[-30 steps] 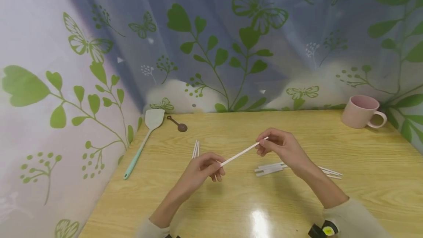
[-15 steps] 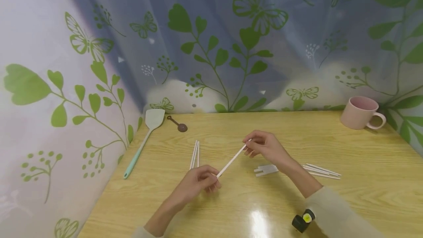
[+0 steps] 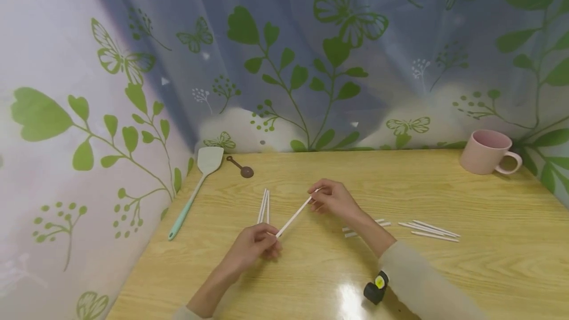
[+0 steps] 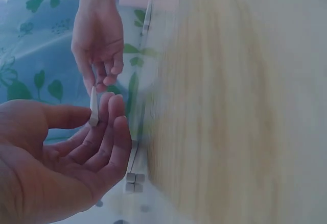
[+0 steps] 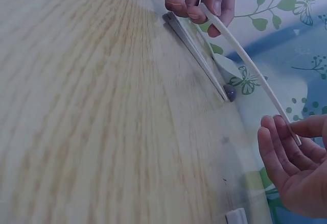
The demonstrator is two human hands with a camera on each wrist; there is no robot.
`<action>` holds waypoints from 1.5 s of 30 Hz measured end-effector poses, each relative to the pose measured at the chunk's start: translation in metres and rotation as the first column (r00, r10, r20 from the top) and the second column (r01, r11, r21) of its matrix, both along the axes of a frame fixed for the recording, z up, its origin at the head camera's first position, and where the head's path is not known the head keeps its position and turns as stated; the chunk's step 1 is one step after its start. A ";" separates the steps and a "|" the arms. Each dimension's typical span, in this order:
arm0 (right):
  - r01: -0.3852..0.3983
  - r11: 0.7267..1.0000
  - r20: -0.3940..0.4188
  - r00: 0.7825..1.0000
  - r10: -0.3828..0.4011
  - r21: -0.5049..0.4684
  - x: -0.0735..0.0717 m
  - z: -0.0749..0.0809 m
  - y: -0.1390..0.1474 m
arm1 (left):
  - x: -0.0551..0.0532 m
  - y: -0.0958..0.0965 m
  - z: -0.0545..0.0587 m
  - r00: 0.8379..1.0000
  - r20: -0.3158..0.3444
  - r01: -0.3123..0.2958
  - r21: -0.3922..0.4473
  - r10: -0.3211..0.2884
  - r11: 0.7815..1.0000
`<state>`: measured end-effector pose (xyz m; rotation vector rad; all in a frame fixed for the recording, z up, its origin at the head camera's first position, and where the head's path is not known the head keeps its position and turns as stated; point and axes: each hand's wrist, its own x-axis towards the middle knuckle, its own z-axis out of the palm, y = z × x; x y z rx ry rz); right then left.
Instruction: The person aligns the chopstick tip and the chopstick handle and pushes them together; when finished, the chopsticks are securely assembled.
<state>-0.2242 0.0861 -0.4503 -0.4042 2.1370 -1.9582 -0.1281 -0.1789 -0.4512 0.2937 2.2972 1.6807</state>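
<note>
Left of the mug (image 3: 482, 154), both hands (image 3: 251, 247) (image 3: 334, 198) pinch a white stick (image 3: 293, 217) thumb-to-finger at opposite ends, apparently to steady it

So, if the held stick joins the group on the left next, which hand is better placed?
Probably the left hand: it pinches the white stick by its near end, close to the left group of sticks in the head view. The right hand, at the far end, is farther away.

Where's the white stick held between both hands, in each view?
Head: white stick below centre, slanting up rightward.
Left wrist: white stick left of centre, foreshortened.
Right wrist: white stick in the right half, slanting down rightward.
Shared landmark: left hand, pinching one end.
</note>
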 end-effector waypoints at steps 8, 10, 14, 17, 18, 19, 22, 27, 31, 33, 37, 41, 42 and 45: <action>-0.046 0.998 0.033 0.998 0.045 0.047 -0.010 -0.006 -0.008 | -0.002 -0.004 -0.003 0.999 0.020 -0.044 -0.033 0.045 0.998; -0.059 0.996 0.032 0.998 0.057 0.074 -0.013 -0.007 -0.010 | -0.002 -0.004 -0.003 0.998 0.027 -0.053 -0.042 0.054 0.998; -0.082 0.992 0.037 0.996 0.079 0.095 -0.021 -0.010 -0.018 | 0.001 -0.004 -0.001 0.997 0.028 -0.071 -0.060 0.073 0.996; -0.093 0.991 0.054 0.995 0.088 0.097 -0.027 -0.011 -0.026 | 0.003 -0.004 0.001 0.996 0.020 -0.089 -0.076 0.091 0.993; -0.097 0.991 0.057 0.994 0.092 0.096 -0.029 -0.011 -0.029 | 0.003 -0.004 0.001 0.995 0.016 -0.095 -0.083 0.097 0.992; -0.100 0.990 0.058 0.994 0.095 0.100 -0.031 -0.011 -0.032 | 0.004 -0.004 0.002 0.995 0.014 -0.101 -0.091 0.102 0.991; -0.095 0.989 0.056 0.994 0.090 0.109 -0.035 -0.010 -0.042 | 0.005 -0.004 0.003 0.993 0.007 -0.116 -0.115 0.118 0.987; -0.067 0.992 0.072 0.996 0.059 0.107 -0.039 -0.006 -0.058 | 0.003 -0.004 0.003 0.991 0.011 -0.130 -0.137 0.133 0.982; -0.062 0.992 0.113 0.992 0.049 0.109 -0.043 -0.006 -0.071 | 0.002 -0.005 0.003 0.990 0.014 -0.133 -0.151 0.137 0.980; -0.056 0.992 0.123 0.991 0.042 0.117 -0.045 -0.006 -0.075 | 0.002 -0.006 0.003 0.990 0.008 -0.139 -0.159 0.142 0.977; -0.033 0.990 0.120 0.993 0.016 0.141 -0.049 -0.007 -0.082 | 0.002 -0.006 0.005 0.988 -0.010 -0.156 -0.171 0.157 0.973; -0.018 0.989 0.124 0.992 0.000 0.144 -0.051 -0.007 -0.089 | 0.001 -0.006 0.007 0.987 -0.021 -0.160 -0.183 0.159 0.970; -0.016 0.989 0.125 0.992 -0.002 0.144 -0.051 -0.007 -0.090 | 0.001 -0.006 0.007 0.987 -0.023 -0.160 -0.184 0.159 0.970; -0.011 0.981 0.080 0.997 -0.005 0.192 -0.049 -0.004 -0.094 | -0.001 -0.006 0.009 0.987 -0.026 -0.161 -0.191 0.159 0.968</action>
